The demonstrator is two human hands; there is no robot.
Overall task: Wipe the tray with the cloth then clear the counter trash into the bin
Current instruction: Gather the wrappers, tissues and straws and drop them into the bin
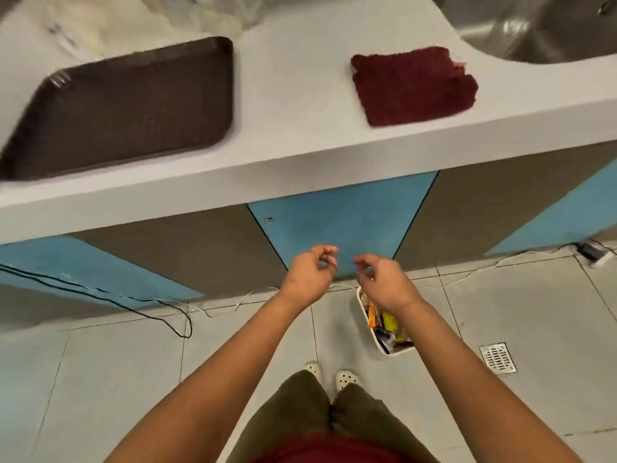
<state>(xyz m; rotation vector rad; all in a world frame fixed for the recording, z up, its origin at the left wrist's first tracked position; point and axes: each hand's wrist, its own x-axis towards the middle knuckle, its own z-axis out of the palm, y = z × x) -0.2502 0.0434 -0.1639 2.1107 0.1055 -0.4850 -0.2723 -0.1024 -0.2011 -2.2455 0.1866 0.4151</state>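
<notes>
A dark brown tray (pixel 127 105) lies on the left of the grey counter (pixel 293 95). A dark red cloth (pixel 412 85) lies flat on the counter to its right, near the sink. Below the counter edge, my left hand (pixel 309 275) and my right hand (pixel 384 279) hang side by side in front of a blue cabinet panel, fingers loosely curled, holding nothing. A small white bin (pixel 364 324) with coloured wrappers inside stands on the floor, partly hidden under my right forearm.
A steel sink (pixel 541 31) takes up the counter's far right corner. Clear plastic (pixel 213 11) lies at the back of the counter. Cables (pixel 143 312) trail across the tiled floor along the cabinets. A floor drain (pixel 497 357) sits at right. My feet (pixel 330 377) stand near the bin.
</notes>
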